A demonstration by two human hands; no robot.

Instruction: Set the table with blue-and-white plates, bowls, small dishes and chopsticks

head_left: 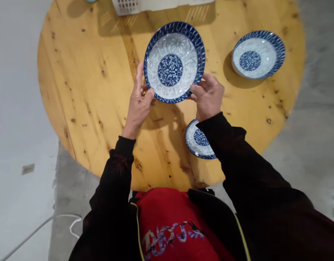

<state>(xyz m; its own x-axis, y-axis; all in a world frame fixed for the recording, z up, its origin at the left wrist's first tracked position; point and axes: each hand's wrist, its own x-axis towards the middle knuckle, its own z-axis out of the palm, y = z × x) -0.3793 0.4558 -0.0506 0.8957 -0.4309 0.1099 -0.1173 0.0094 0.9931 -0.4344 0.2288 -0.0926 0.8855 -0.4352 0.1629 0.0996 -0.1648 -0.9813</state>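
Note:
A blue-and-white patterned bowl is held up above the wooden table, its inside facing me. My left hand grips the lower left of the rim, thumb on the front and fingers behind. On the lower right, my right hand pinches the rim in the same way. Below my right wrist lies a similar blue-and-white dish, partly hidden by my sleeve. A deeper-looking blue-and-white bowl stands to the right on the table.
The round wooden table has visible knots and a curved edge. At its far side stands a white plastic basket, cut off by the frame. A white wall is on the left, with a white cable by the floor.

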